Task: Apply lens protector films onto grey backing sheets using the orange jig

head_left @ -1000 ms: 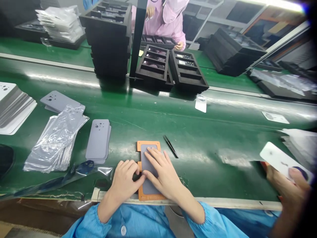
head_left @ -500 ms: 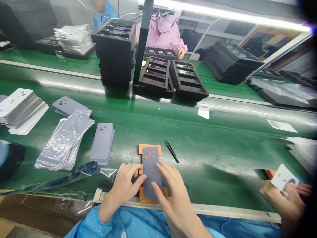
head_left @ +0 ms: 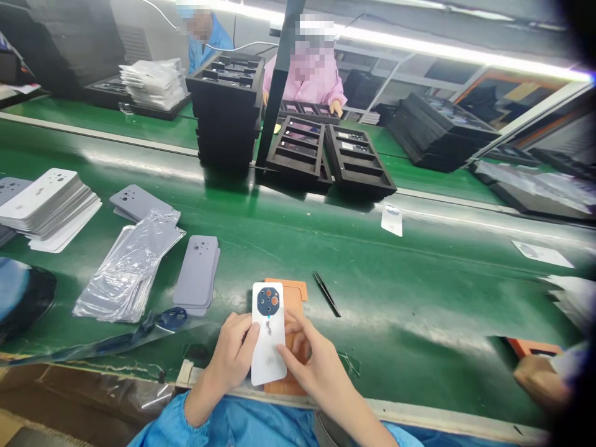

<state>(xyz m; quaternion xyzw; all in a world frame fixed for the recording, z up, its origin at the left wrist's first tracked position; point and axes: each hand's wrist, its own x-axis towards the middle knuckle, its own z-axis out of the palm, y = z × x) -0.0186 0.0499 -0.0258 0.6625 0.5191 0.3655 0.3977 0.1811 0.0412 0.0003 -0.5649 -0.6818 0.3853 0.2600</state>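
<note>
A white phone back panel (head_left: pixel 269 366), with a dark octagonal camera patch near its top and small dark writing below, is held between my hands. My left hand (head_left: pixel 235 347) grips its left edge, thumb on the face. My right hand (head_left: pixel 316 357) has its thumb on the panel's right edge, with the fingers curled beside and partly behind it. Under and right of the panel lies an orange fixture (head_left: pixel 294 295), partly covered by the panel and my right hand. Black tweezers (head_left: pixel 326 294) rest right of the fixture.
Grey panels (head_left: pixel 196 273), a plastic-wrapped stack (head_left: pixel 128 267) and a white panel stack (head_left: pixel 41 198) lie left. Black trays (head_left: pixel 298 149) stand across the bench. A co-worker's hand (head_left: pixel 540 380) is at far right, near another orange fixture (head_left: pixel 531 347). A person in pink sits opposite.
The panel, which showed its grey side over the orange fixture, now shows its white side and has come off to the left. My right fingers have curled. The co-worker's hand at right has moved.
</note>
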